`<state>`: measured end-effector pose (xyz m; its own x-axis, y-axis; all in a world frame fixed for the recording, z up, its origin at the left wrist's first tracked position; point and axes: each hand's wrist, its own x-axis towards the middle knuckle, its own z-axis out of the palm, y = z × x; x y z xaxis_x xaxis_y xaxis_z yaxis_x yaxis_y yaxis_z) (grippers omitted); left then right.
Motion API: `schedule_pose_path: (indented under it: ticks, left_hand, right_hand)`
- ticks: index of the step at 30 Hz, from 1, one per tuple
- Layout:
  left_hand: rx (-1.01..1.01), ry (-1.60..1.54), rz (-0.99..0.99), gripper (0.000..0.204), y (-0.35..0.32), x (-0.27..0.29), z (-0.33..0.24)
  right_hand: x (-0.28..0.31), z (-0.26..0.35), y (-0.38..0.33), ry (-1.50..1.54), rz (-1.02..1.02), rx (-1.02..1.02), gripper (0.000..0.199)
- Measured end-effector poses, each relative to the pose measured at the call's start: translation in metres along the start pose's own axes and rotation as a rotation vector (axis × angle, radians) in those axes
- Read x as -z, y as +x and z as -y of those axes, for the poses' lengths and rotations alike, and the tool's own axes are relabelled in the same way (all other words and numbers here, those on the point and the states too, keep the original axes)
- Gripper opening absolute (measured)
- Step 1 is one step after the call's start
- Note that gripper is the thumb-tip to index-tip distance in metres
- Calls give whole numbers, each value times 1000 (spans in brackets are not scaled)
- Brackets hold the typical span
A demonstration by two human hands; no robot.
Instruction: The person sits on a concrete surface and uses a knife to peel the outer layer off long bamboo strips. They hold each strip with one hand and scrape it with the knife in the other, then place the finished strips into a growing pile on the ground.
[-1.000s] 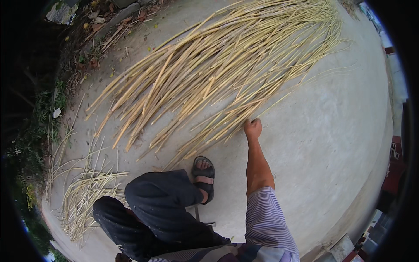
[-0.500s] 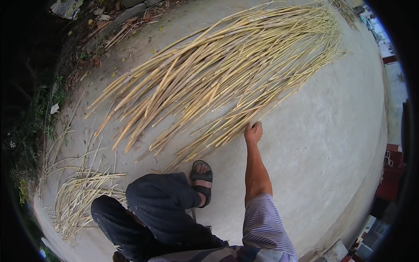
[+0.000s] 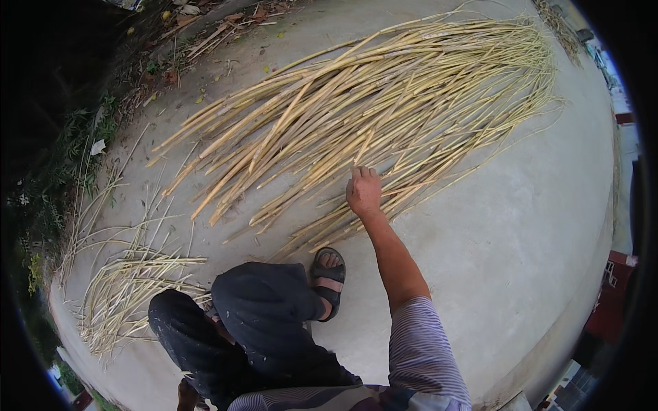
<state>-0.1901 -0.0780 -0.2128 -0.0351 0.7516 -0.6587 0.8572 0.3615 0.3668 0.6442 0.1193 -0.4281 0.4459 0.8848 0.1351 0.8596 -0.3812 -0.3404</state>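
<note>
A broad spread of long, thin dry plant stalks (image 3: 329, 103) lies on the concrete, yellow to brown, with thicker cut ends at the left and fine tips at the far right. My right hand (image 3: 364, 190) is over the near side of this spread with its fingers curled closed. Just beyond the knuckles is the end of one short, lighter stalk; the fingertips are hidden, so what they grip cannot be made out. Only a dark bit of my left hand (image 3: 186, 395) shows low at the left beside my knee, its fingers hidden.
A smaller heap of pale, thin stalks (image 3: 130, 291) lies left of my knees. My sandaled foot (image 3: 328, 282) stands close to the cut ends. Green plants (image 3: 75, 157) and dry litter (image 3: 212, 38) line the left and far-left edge of the concrete (image 3: 507, 233).
My right hand has moved left and farther out, from the near edge of the spread to over the stalks. The view has shifted slightly. My left hand still barely shows.
</note>
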Motion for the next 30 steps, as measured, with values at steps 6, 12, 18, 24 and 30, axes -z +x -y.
schedule_pose_path:
  ticks: [6, 12, 18, 24, 30]
  left_hand:
    - [162, 29, 38, 24, -12, 0, -28]
    - [82, -374, 4, 35, -22, -19, 51]
    - [259, -471, 23, 39, -17, -24, 39]
    - [305, -478, 23, 39, 6, -17, 31]
    - [285, -534, 11, 39, 22, -8, 46]
  right_hand:
    - [-59, 67, 28, -143, 203, 197, 21]
    - [-79, 72, 24, -311, 253, 244, 16]
    - [-70, 51, -20, -374, 307, 293, 17]
    - [-23, 60, -14, -339, 399, 371, 24]
    - [45, 92, 1, -148, 231, 493, 21]
